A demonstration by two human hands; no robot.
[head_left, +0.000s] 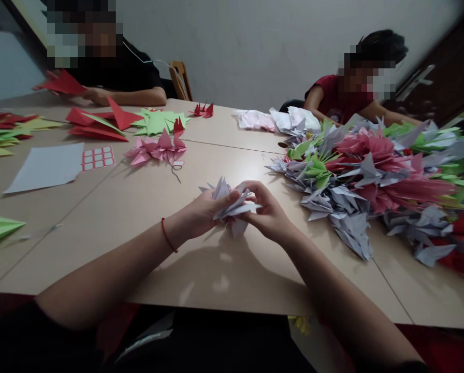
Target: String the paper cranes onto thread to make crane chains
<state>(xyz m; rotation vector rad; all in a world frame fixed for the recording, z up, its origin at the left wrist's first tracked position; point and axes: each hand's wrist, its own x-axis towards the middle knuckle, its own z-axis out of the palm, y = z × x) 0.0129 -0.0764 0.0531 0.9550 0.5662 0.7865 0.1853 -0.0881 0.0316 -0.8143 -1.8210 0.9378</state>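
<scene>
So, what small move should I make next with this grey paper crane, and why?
Probably lay the crane on the near edge of the pile. Your left hand and right hand both hold it, and its points look folded already. The pile has many similar grey cranes and lies just beyond your right hand, so the move is short.

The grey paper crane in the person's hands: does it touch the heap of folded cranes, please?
Apart: the head view shows tabletop between the grey paper crane and the heap of folded cranes.
</scene>
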